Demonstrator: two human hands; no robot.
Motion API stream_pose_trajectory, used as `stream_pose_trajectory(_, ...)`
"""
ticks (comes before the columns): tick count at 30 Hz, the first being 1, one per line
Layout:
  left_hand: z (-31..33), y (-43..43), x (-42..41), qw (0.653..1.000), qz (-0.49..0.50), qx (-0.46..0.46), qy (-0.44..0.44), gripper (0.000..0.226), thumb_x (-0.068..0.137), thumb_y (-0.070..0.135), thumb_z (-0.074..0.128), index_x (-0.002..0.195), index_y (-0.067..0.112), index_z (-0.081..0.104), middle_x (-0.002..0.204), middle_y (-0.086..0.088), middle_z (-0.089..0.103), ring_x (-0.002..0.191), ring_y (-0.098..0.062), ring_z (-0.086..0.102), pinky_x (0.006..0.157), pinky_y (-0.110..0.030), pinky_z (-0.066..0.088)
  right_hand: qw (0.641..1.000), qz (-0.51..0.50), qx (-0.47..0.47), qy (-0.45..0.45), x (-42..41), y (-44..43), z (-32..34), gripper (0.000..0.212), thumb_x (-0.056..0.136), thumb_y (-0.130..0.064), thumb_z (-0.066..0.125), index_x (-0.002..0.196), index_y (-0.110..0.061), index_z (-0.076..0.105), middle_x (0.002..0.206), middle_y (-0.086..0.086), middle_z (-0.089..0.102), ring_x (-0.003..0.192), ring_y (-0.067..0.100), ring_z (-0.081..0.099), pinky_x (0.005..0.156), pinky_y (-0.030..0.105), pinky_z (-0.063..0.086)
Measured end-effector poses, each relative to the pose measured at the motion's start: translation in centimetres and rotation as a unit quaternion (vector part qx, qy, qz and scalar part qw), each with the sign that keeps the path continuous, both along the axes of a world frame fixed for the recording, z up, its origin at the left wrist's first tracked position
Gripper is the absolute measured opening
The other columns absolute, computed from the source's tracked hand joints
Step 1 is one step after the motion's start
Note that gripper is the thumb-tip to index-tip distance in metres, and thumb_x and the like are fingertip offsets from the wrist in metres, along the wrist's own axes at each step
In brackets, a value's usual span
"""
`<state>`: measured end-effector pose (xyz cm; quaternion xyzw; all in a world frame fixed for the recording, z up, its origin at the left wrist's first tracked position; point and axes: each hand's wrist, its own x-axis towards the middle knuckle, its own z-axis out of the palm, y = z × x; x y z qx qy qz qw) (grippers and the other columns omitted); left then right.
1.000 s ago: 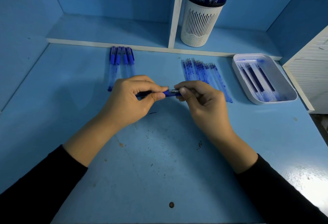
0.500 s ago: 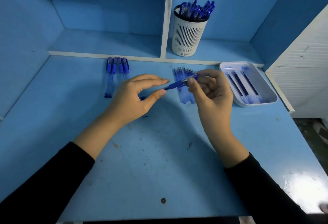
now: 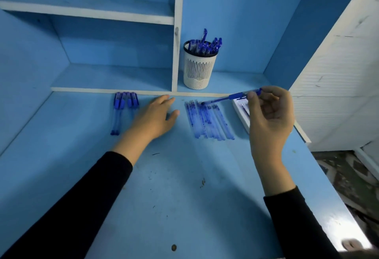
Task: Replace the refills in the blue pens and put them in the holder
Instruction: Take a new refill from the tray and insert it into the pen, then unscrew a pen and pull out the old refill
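Observation:
My right hand (image 3: 268, 115) pinches a blue pen (image 3: 229, 97) near its rear end, lifted above the desk with its tip pointing left over the row of loose refills (image 3: 207, 121). My left hand (image 3: 153, 119) lies open and flat over the desk between the refills and a small row of blue pens (image 3: 124, 106), holding nothing. The white slotted holder (image 3: 199, 70) stands on the low shelf behind, with several blue pens standing in it.
A white tray (image 3: 241, 115) with used refills sits at the right, mostly hidden behind my right hand. A white upright divider (image 3: 176, 33) stands just left of the holder. A white cabinet (image 3: 338, 86) borders the desk on the right.
My left hand let go of the pen and moved left, flattening over the desk. My right hand lifted the pen up and to the right. The camera tilted upward.

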<state>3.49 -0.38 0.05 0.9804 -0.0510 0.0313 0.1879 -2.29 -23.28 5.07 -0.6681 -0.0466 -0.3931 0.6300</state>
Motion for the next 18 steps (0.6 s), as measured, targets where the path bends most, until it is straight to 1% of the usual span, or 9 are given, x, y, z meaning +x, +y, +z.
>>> stream_pose_trajectory(3, -0.3, -0.2, 0.4, 1.000, 0.004, 0.012, 0.020, 0.056, 0.103, 0.041, 0.036, 0.154, 0.019, 0.030, 0.163, 0.005, 0.019, 0.149, -0.012, 0.014, 0.116, -0.032, 0.020, 0.999, -0.031, -0.015, -0.039, 0.7, -0.4, 1.8, 0.016, 0.089, -0.005, 0.067, 0.095, -0.013, 0.054, 0.086, 0.000, 0.058, 0.078, 0.007, 0.058, 0.076, 0.022, 0.048)
stream_pose_trajectory(5, -0.6, -0.2, 0.6, 1.000, 0.004, 0.004, 0.019, 0.055, 0.103, 0.039, 0.038, 0.153, 0.017, 0.032, 0.162, 0.003, 0.021, 0.149, -0.013, 0.015, 0.117, -0.031, 0.018, 0.995, -0.053, -0.018, -0.080, 1.6, -0.6, 3.7, 0.014, 0.089, -0.006, 0.066, 0.095, -0.011, 0.054, 0.086, 0.001, 0.058, 0.078, 0.006, 0.058, 0.075, 0.022, 0.048)
stream_pose_trajectory(8, -1.0, -0.2, 0.7, 1.000, 0.007, -0.011, 0.006, 0.054, 0.102, 0.037, 0.041, 0.152, 0.016, 0.035, 0.161, 0.002, 0.024, 0.149, -0.013, 0.017, 0.117, -0.029, 0.017, 0.986, -0.070, -0.026, -0.149, 3.8, -0.5, 7.0, 0.013, 0.089, -0.005, 0.065, 0.094, -0.010, 0.054, 0.084, -0.006, 0.056, 0.076, 0.003, 0.056, 0.072, 0.022, 0.048)
stream_pose_trajectory(10, -1.2, -0.1, 0.8, 1.000, 0.004, -0.014, -0.002, 0.054, 0.102, 0.037, 0.043, 0.151, 0.015, 0.037, 0.161, 0.001, 0.026, 0.148, -0.013, 0.019, 0.117, -0.029, 0.017, 0.981, -0.075, -0.037, -0.174, 5.7, 0.0, 8.8, 0.012, 0.089, -0.004, 0.064, 0.093, -0.011, 0.055, 0.082, -0.011, 0.056, 0.075, 0.002, 0.055, 0.070, 0.022, 0.048)
stream_pose_trajectory(12, -1.3, 0.0, 0.8, 1.000, 0.004, -0.012, 0.003, 0.054, 0.101, 0.039, 0.042, 0.151, 0.017, 0.037, 0.161, 0.003, 0.026, 0.148, -0.012, 0.019, 0.118, -0.031, 0.018, 0.980, -0.076, -0.064, -0.172, 7.8, 0.7, 9.9, 0.006, 0.089, -0.004, 0.062, 0.093, -0.005, 0.058, 0.080, -0.011, 0.057, 0.073, 0.001, 0.056, 0.070, 0.019, 0.048)
stream_pose_trajectory(13, -1.3, 0.0, 0.9, 1.000, 0.006, -0.011, 0.007, 0.054, 0.101, 0.039, 0.042, 0.151, 0.017, 0.037, 0.161, 0.004, 0.025, 0.148, -0.012, 0.018, 0.118, -0.031, 0.019, 0.981, -0.075, -0.083, -0.161, 9.0, 1.2, 10.1, 0.006, 0.088, -0.004, 0.061, 0.093, -0.002, 0.059, 0.080, -0.009, 0.058, 0.072, 0.002, 0.056, 0.070, 0.017, 0.048)
stream_pose_trajectory(15, -1.2, 0.0, 0.9, 1.000, 0.005, -0.009, 0.015, 0.055, 0.101, 0.040, 0.041, 0.151, 0.017, 0.035, 0.162, 0.004, 0.023, 0.149, -0.012, 0.017, 0.119, -0.032, 0.018, 0.982, -0.058, -0.128, -0.129, 11.2, 2.1, 9.9, 0.007, 0.087, -0.005, 0.060, 0.093, 0.000, 0.059, 0.079, -0.004, 0.060, 0.069, 0.006, 0.057, 0.068, 0.014, 0.047)
stream_pose_trajectory(16, -1.1, 0.0, 0.9, 1.000, 0.001, -0.007, 0.020, 0.056, 0.101, 0.040, 0.040, 0.152, 0.017, 0.033, 0.162, 0.003, 0.022, 0.149, -0.013, 0.016, 0.120, -0.033, 0.018, 0.981, -0.048, -0.155, -0.110, 12.3, 2.5, 9.6, 0.007, 0.087, -0.005, 0.060, 0.093, -0.001, 0.059, 0.079, -0.002, 0.061, 0.068, 0.008, 0.057, 0.066, 0.014, 0.047)
stream_pose_trajectory(18, -1.1, 0.1, 1.0, 1.000, -0.006, 0.003, 0.027, 0.057, 0.102, 0.040, 0.038, 0.153, 0.017, 0.031, 0.162, 0.002, 0.021, 0.149, -0.014, 0.014, 0.121, -0.034, 0.017, 0.974, -0.028, -0.213, -0.070, 14.1, 3.3, 8.6, 0.008, 0.086, -0.004, 0.060, 0.094, -0.002, 0.059, 0.081, 0.002, 0.063, 0.069, 0.014, 0.059, 0.065, 0.018, 0.049)
